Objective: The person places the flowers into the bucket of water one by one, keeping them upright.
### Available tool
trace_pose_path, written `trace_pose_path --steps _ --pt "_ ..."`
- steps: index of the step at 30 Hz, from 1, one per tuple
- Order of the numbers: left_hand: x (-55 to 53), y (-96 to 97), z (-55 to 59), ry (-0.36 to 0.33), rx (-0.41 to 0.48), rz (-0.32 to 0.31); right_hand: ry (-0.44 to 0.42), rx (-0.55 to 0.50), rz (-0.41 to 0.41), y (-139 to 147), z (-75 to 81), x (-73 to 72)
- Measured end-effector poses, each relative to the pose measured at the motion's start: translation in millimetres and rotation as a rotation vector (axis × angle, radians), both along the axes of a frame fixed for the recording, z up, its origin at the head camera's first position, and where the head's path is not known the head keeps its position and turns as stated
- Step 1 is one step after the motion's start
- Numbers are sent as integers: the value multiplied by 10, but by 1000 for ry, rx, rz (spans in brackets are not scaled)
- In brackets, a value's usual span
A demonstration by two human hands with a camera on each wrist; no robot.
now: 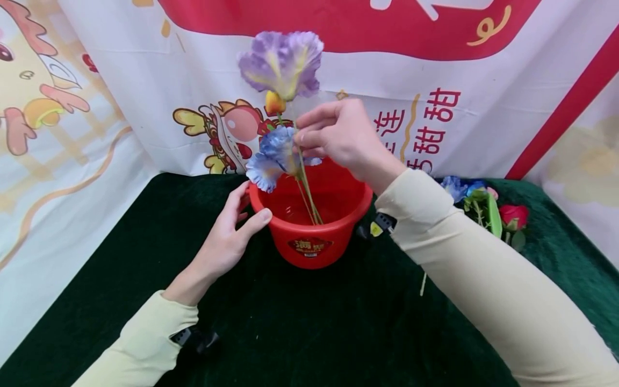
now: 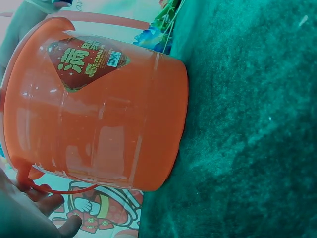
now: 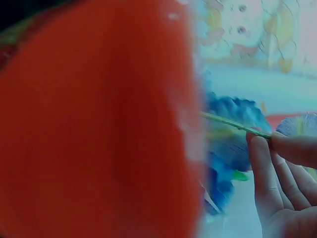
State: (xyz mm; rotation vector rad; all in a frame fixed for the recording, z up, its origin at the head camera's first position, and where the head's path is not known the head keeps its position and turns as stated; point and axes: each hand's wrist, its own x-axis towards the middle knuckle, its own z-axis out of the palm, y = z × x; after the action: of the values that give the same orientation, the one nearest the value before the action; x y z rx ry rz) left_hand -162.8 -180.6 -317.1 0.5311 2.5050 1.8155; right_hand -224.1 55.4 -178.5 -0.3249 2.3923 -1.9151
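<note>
A red plastic bucket (image 1: pixel 311 236) stands upright, with several stems slanting inside it. At its left rim is my left hand (image 1: pixel 227 236), thumb on the rim and fingers round the outer side by the handle lug. My right hand (image 1: pixel 343 137) pinches a thin green stem (image 3: pixel 233 123) between thumb and fingertips above the bucket. That stem seems to lead up to the purple iris-like flower (image 1: pixel 282 62). Just under it shows an orange-yellow bud (image 1: pixel 274 103). A blue ruffled flower (image 1: pixel 275 156) leans over the bucket's left back rim, partly behind the right fingers.
On the dark green cloth (image 1: pixel 309 322), right of the bucket, lie more flowers: a red rose (image 1: pixel 513 215) and blue blooms (image 1: pixel 456 188), partly hidden by the right sleeve. A printed white and red backdrop (image 1: pixel 348 70) rises behind the bucket.
</note>
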Motion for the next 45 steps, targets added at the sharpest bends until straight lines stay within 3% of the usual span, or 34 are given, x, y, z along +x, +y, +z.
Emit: trace_pose_path --steps 5,8,12,15,23,33,45 --pt "9 -8 7 -7 1 0 17 139 92 -143 -117 88" --pt "8 -6 4 -8 9 1 13 277 127 -193 -169 106" --pt "7 4 7 -5 7 5 -4 455 128 -204 -208 107" --pt "15 14 12 -2 -4 11 -32 522 88 -183 -228 86" --pt "11 21 12 -13 -18 23 -129 442 -24 -131 -280 -22" --pt "16 15 8 -2 -13 19 -89 504 -10 -51 -280 5" --pt "27 41 12 -30 -3 18 -126 419 13 109 -277 95"
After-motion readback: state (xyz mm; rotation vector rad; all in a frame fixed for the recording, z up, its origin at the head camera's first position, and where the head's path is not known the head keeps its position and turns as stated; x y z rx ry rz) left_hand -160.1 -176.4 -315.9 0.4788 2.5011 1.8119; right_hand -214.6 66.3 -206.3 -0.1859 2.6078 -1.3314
